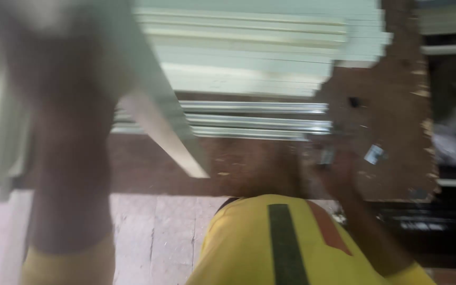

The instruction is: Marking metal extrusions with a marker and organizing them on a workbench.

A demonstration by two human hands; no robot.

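The picture is heavily blurred. My left arm rises at the left, a yellow sleeve at its lower end, and my left hand [48, 53] is up against a pale green plank [159, 116] that slants down to the middle; its grip is lost in blur. My right hand is out of view. A co-worker in a yellow shirt [270, 248] bends low at the bottom centre. That person's hand [336, 163] reaches to a brown chipboard panel [391, 105] and seems to hold a small metallic item.
A stack of pale green boards [259, 53] lies across the top, with silvery metal rails [254, 119] under it. A small blue and white scrap [374, 154] sits on the chipboard. Pinkish floor tiles [154, 232] show below. Dark shelving stands at the right.
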